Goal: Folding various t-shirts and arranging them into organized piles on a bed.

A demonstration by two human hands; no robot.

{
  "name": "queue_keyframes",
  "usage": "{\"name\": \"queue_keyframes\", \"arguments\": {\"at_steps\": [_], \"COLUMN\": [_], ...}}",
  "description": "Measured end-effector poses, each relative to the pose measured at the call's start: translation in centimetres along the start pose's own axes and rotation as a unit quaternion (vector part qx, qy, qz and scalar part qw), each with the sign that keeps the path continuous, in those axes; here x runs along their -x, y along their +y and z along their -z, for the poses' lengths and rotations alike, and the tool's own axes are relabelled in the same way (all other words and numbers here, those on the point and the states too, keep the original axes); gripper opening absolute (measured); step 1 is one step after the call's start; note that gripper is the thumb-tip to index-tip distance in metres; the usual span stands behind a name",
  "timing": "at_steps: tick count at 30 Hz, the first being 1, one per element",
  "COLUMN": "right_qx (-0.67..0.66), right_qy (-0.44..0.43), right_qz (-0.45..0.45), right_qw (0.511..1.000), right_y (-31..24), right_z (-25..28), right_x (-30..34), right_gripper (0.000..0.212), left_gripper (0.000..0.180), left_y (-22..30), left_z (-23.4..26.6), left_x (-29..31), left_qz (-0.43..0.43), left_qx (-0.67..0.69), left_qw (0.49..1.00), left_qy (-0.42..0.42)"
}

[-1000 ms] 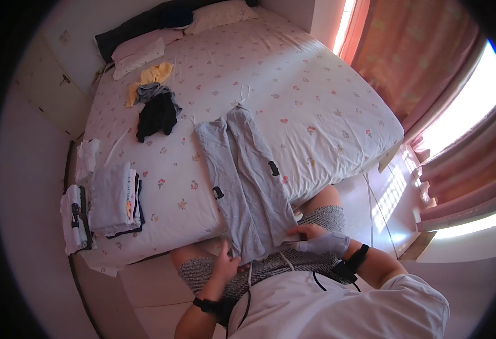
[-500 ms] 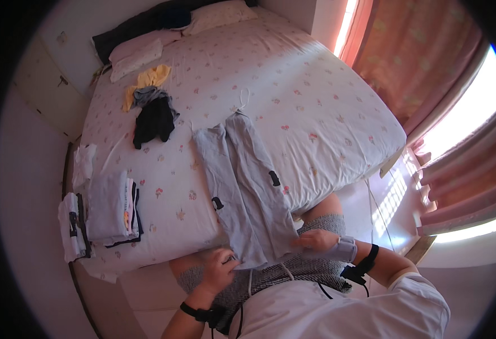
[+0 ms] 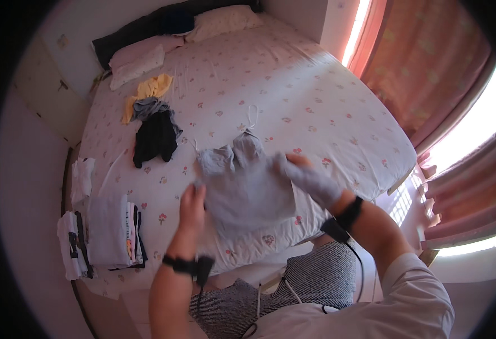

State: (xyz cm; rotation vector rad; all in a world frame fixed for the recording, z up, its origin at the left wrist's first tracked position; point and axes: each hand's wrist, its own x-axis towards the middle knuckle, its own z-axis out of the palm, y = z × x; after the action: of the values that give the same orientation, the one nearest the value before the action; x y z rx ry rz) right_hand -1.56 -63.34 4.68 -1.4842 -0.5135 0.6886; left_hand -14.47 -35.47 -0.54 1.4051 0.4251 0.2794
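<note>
A pair of grey trousers [image 3: 248, 198] lies near the front of the bed, doubled over so that the near part covers most of the legs. Two leg ends [image 3: 249, 146] poke out at the far side, with thin white cords beside them. At the left edge of the fold, my left hand [image 3: 192, 204] is closed on the fabric, slightly blurred. My right hand [image 3: 300, 161] grips the far right corner, its fingers partly hidden by grey cloth. Black straps with small devices circle both wrists.
Folded clothes [image 3: 109, 231] stand in a stack at the bed's left front, beside a smaller pile [image 3: 73, 243] and a white cloth [image 3: 82, 179]. Farther back lie crumpled black [image 3: 156, 138], grey and yellow garments [image 3: 154, 86]. Pillows [image 3: 225, 22] rest at the head; pink curtains [image 3: 428, 68] hang right.
Both hands have moved away from me over the bed, carrying the near end of the trousers. The trousers, stretched out lengthwise before, are now folded over.
</note>
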Motion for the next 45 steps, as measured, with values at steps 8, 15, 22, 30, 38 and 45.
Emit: {"name": "queue_keyframes", "arguments": {"at_steps": [8,15,22,30,38,45], "right_qx": [0.005,0.029,0.217,0.331,0.367,0.230], "right_qy": [0.001,0.045,0.090,0.045,0.043,0.117], "right_qz": [-0.078,-0.029,-0.111,-0.088,-0.102,-0.046], "right_qw": [0.997,0.998,0.966,0.939,0.924,0.965], "right_y": [11.9,6.9,8.4,5.9,6.2,9.8], "right_z": [3.6,2.8,3.2,2.3,4.9,6.2], "right_x": [-10.5,-13.6,-14.1,-16.5,-18.9,-19.1], "right_gripper": [0.054,0.042,0.063,0.056,0.037,0.053], "left_gripper": [0.033,0.036,0.054,0.031,0.014,0.024], "left_y": [-7.7,-7.9,-8.1,-4.8,-1.8,-5.3], "left_z": [-0.5,1.5,2.6,4.8,7.9,5.9], "left_x": [-10.8,-9.8,-11.3,-17.9,-19.3,-18.9], "left_qz": [0.262,0.040,0.171,-0.021,0.243,0.087], "left_qx": [-0.033,0.100,-0.049,-0.472,-0.021,-0.074], "left_qw": [0.964,0.994,0.983,0.874,0.959,0.988], "left_qy": [-0.015,0.032,0.041,-0.113,-0.145,0.104]}}
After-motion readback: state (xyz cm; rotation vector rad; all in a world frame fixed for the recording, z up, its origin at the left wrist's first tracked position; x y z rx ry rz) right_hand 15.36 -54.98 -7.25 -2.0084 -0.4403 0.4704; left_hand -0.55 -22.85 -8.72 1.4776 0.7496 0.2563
